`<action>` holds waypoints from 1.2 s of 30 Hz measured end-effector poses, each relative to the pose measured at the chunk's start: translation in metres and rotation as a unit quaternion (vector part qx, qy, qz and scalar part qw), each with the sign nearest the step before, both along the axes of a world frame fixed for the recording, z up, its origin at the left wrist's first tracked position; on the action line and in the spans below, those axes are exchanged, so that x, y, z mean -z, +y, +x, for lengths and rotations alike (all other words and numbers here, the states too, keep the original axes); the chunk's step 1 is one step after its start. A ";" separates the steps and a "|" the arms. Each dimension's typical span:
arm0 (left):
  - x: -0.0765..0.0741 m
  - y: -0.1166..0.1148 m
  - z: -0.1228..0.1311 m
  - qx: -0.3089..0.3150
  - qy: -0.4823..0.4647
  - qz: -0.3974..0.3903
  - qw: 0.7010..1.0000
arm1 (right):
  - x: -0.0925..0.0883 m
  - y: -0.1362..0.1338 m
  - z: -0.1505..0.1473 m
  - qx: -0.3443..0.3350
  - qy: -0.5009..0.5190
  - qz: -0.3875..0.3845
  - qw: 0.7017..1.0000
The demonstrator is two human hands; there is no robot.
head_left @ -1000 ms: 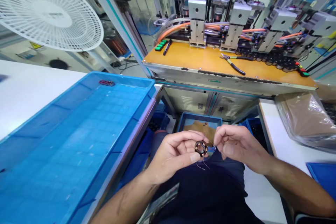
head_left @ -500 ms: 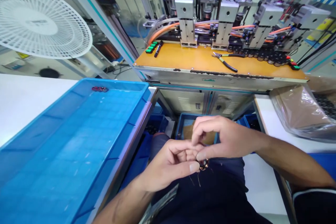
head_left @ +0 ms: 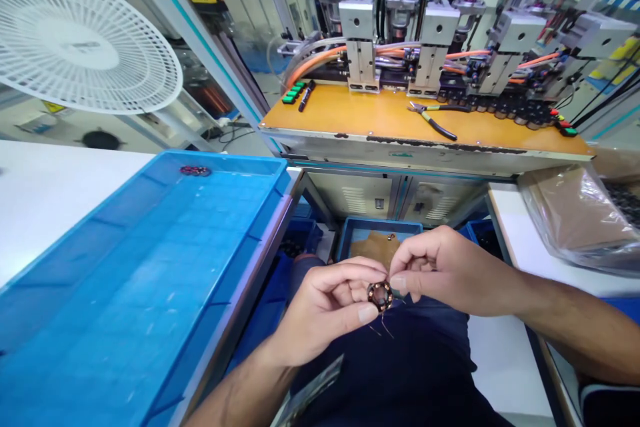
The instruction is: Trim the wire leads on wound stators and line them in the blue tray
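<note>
My left hand pinches a small motor stator, a dark ring wound with copper coils, between thumb and fingers. Thin wire ends hang loose below the ring. At the ring's upper right edge is my right hand, its thumb and forefinger pressed together. Whatever lies between those fingertips is too small to make out. Both hands are above my lap, in front of the machine.
A blue tray on the left holds a few similar rings in its far corner. Pliers and a marker lie on the machine's orange top. A plastic-wrapped box stands right; a blue bin sits low ahead.
The right hand has moved a little to the right, off the front of the stator. The stator's ring face now shows, turned up toward me. My left hand still holds it.
</note>
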State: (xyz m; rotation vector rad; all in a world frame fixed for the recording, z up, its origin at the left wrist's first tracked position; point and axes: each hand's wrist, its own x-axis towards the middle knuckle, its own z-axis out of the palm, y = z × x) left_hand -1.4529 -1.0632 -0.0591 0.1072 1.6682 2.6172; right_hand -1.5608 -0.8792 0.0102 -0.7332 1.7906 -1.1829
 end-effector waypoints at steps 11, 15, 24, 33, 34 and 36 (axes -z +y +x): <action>0.004 0.003 0.001 0.071 0.009 0.065 0.995 | 0.007 0.009 0.015 -0.008 0.163 -0.132 0.978; 0.006 0.002 0.001 0.076 0.030 0.066 0.995 | 0.012 0.011 0.019 0.011 0.157 -0.153 0.976; 0.004 0.007 0.002 0.064 0.045 0.041 0.996 | 0.010 0.015 0.027 0.026 0.166 -0.140 0.976; 0.001 0.008 0.002 0.088 0.024 0.091 0.992 | 0.013 0.030 0.009 -0.071 0.482 -0.246 0.838; 0.001 0.009 0.001 0.097 0.015 0.103 0.990 | 0.014 0.028 0.008 -0.078 0.507 -0.263 0.817; 0.001 0.011 0.001 0.114 -0.003 0.131 0.985 | 0.016 0.023 0.007 -0.094 0.526 -0.291 0.793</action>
